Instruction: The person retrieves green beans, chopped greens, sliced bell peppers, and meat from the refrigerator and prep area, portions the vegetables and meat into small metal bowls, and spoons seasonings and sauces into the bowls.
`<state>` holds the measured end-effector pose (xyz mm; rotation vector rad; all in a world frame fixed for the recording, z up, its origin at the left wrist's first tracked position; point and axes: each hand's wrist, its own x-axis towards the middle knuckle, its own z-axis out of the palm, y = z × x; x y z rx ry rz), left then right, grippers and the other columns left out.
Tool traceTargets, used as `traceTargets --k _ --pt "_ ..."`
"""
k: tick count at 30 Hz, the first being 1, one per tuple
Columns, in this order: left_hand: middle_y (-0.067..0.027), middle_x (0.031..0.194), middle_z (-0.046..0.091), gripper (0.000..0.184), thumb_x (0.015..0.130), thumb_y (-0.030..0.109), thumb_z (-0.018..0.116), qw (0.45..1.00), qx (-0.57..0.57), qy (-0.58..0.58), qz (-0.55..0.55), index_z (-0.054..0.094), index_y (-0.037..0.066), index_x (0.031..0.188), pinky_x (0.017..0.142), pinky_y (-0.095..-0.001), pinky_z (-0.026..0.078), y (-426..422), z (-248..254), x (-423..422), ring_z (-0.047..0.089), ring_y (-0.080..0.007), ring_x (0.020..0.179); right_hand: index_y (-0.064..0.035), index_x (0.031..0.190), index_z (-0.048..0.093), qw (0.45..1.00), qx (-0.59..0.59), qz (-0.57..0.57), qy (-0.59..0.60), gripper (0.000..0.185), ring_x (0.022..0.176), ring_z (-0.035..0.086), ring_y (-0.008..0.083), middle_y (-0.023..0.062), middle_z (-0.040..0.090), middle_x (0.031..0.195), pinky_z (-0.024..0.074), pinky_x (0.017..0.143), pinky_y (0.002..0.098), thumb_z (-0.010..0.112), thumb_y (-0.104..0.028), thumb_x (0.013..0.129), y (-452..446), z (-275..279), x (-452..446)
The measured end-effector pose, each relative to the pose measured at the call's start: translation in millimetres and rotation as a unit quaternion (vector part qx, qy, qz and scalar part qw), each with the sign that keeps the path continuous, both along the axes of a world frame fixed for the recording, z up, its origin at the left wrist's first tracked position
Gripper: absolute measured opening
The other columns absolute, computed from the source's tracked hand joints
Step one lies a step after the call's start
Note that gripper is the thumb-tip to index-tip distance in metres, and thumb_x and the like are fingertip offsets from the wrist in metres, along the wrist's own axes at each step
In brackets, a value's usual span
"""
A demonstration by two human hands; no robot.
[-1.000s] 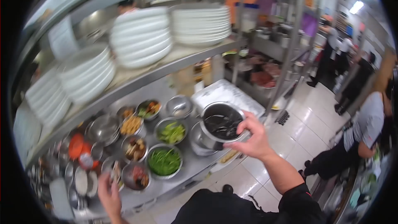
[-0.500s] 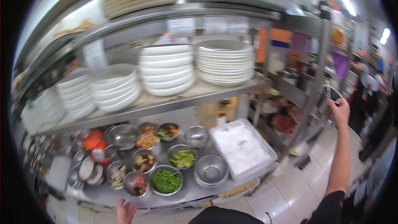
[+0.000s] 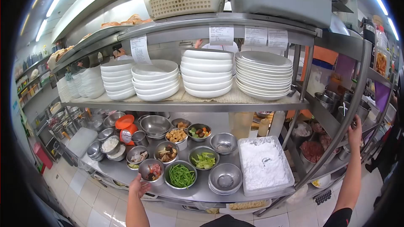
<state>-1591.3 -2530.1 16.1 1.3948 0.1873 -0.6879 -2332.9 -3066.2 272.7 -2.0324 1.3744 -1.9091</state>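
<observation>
My left hand (image 3: 139,186) is open, fingers apart, at the near edge of a metal bowl of reddish meat pieces (image 3: 152,171); whether it touches the rim is unclear. Right of that bowl are bowls of green beans (image 3: 181,175) and cut green vegetable (image 3: 203,160), with an empty stacked bowl (image 3: 225,177) beside them. Far to the right, my right hand (image 3: 354,133) is raised beside a slanted metal post (image 3: 346,131), its fingers apart and nothing visible in them. Several metal pots (image 3: 362,110) stand just behind it.
A tray of white powder (image 3: 266,164) sits at the counter's right end. Above the counter, a steel shelf (image 3: 185,106) bears stacked white plates (image 3: 264,75) and bowls (image 3: 207,74). An orange container (image 3: 125,122) is at the left. Raw meat (image 3: 312,151) lies in containers beyond the post.
The view has turned left. My right hand, earlier holding a metal pot with dark contents, moved out to the right and no longer shows it. My left hand came up to the meat bowl.
</observation>
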Motion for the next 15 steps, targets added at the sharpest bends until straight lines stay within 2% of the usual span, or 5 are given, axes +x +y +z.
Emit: traceTargets --k 2,5,9,12,15 --pt "-0.0231 0.129 0.045 0.065 0.097 0.045 0.052 1.0 -0.022 0.004 -0.018 0.029 0.008 0.145 0.075 -0.0469 0.053 3 -14 6 0.061 -0.037 0.096 -0.0071 0.13 0.055 0.991 -0.038 0.056 -0.118 0.041 0.1 0.062 0.021 0.013 0.064 0.118 0.0477 0.09 0.0328 0.06 -0.006 0.09 1 -12 7" --pt "-0.0237 0.127 0.048 0.063 0.098 0.045 0.051 1.0 -0.022 -0.007 -0.01 0.03 0.007 0.143 0.074 -0.0463 0.053 5 -24 6 0.06 -0.0372 0.098 -0.0063 0.14 0.049 0.994 0.026 -0.082 -0.074 0.046 0.114 0.059 0.0218 0.0143 0.062 0.125 0.0452 0.096 0.031 0.053 -0.007 0.094 24 -24 -23" --pt "-0.0234 0.13 0.048 0.065 0.097 0.048 0.049 0.995 -0.093 0.012 -0.021 0.03 0.008 0.144 0.075 -0.0463 0.053 31 -39 7 0.06 -0.0353 0.1 -0.0017 0.108 0.063 0.989 -0.047 -0.13 -0.046 0.02 0.09 0.059 0.0146 0.0083 0.064 0.098 0.0475 0.079 0.0251 0.05 -0.003 0.094 74 -85 -50" --pt "-0.022 0.135 0.046 0.067 0.097 0.051 0.049 0.991 -0.126 0.028 -0.019 0.03 0.01 0.146 0.076 -0.0452 0.053 77 -70 21 0.061 -0.0322 0.102 -0.0004 0.092 0.061 0.991 0.051 -0.061 -0.108 0.01 0.084 0.056 0.0123 0.0058 0.058 0.097 0.0457 0.074 0.024 0.052 0.003 0.088 154 -96 -4" --pt "-0.0175 0.126 0.052 0.06 0.098 0.047 0.049 0.986 -0.144 0.074 0.023 0.037 0.012 0.145 0.075 -0.0465 0.055 145 -116 54 0.064 -0.032 0.095 -0.002 0.087 0.06 0.996 -0.052 -0.038 -0.065 0.009 0.077 0.053 0.0079 0.0028 0.056 0.096 0.0445 0.066 0.0204 0.055 0.006 0.086 208 -104 64"
